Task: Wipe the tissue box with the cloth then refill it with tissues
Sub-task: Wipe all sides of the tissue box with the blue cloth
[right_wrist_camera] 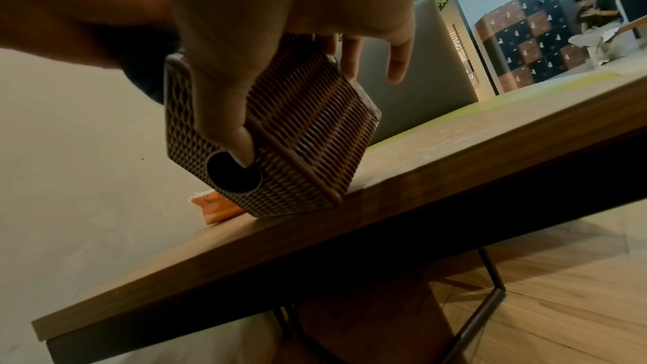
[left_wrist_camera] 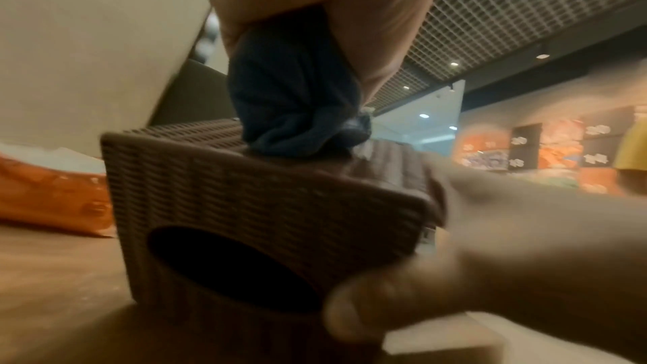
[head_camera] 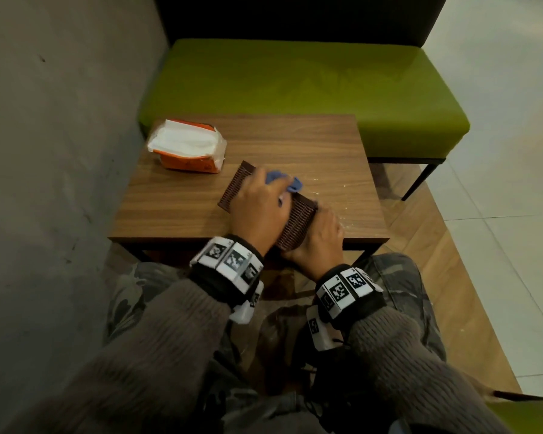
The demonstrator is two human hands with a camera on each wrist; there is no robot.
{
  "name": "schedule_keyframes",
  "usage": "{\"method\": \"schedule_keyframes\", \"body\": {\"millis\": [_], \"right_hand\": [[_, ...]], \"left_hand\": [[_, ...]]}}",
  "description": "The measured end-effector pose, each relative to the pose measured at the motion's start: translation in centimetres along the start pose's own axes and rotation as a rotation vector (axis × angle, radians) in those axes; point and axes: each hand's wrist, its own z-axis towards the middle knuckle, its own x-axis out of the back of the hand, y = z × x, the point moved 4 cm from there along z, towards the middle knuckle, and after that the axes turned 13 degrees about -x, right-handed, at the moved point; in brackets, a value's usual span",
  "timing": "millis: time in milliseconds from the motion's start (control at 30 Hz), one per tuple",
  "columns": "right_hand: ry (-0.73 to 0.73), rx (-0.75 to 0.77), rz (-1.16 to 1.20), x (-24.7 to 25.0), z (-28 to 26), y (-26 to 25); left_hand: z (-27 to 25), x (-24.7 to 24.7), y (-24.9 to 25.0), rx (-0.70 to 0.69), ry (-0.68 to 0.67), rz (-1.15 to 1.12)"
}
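A brown woven tissue box (head_camera: 235,186) (left_wrist_camera: 266,193) (right_wrist_camera: 297,134) lies long on the wooden table (head_camera: 295,145), its near end with a round hole (right_wrist_camera: 233,172) facing me. My left hand (head_camera: 257,205) grips a bunched blue cloth (head_camera: 284,180) (left_wrist_camera: 290,98) and presses it onto the box's top. My right hand (head_camera: 318,236) (right_wrist_camera: 280,38) holds the near end of the box, thumb by the hole, fingers down the right side. An orange pack of white tissues (head_camera: 187,145) (left_wrist_camera: 52,198) lies at the table's far left, torn wide.
A grey wall (head_camera: 60,151) runs along the left. A green bench (head_camera: 295,83) stands behind the table. The box's near end sits at the table's front edge (head_camera: 170,242). White specks (head_camera: 336,195) dot the table right of the box. Wood and tile floor lies to the right.
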Motion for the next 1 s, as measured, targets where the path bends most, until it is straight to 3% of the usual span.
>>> {"method": "schedule_keyframes", "body": {"millis": [100, 133, 200, 300, 367, 433, 533, 567, 600, 733, 800, 1000], "right_hand": [[-0.072, -0.001, -0.056, -0.5, 0.1, 0.1], [-0.07, 0.009, -0.058, -0.4, 0.0, 0.2], [-0.033, 0.016, -0.022, 0.1, -0.1, 0.4], [-0.05, 0.002, 0.022, 0.6, -0.1, 0.1], [-0.056, -0.001, 0.024, 0.4, -0.2, -0.2], [-0.063, -0.027, 0.02, 0.0, -0.1, -0.2], [-0.081, -0.039, 0.025, -0.4, -0.1, 0.1], [-0.085, -0.037, 0.024, -0.4, -0.1, 0.3], [-0.081, -0.026, 0.027, -0.2, -0.1, 0.4], [-0.095, -0.014, 0.079, 0.4, -0.1, 0.5], [-0.1, -0.005, 0.092, 0.6, -0.1, 0.3], [-0.119, 0.03, 0.089, 0.9, 0.0, 0.4]], "left_hand": [[-2.1, -0.8, 3.2, -0.342, -0.066, -0.01], [-2.3, -0.7, 3.0, -0.375, -0.087, -0.012], [-1.4, -0.2, 0.8, -0.237, -0.07, -0.029], [0.5, 0.5, -4.8, 0.165, 0.027, -0.045], [0.8, 0.9, -6.1, 0.274, 0.068, -0.023], [0.2, 0.6, -3.7, 0.14, 0.053, 0.008], [-2.5, -0.7, 1.9, -0.289, -0.044, 0.015], [-3.1, -1.0, 2.4, -0.355, -0.065, 0.019], [-2.9, -0.9, 2.0, -0.34, -0.062, 0.002], [0.0, 0.4, -4.1, 0.068, 0.012, -0.032], [1.3, 1.0, -6.9, 0.197, 0.0, -0.016], [0.7, 1.9, -11.8, 0.278, -0.172, -0.078]]}}
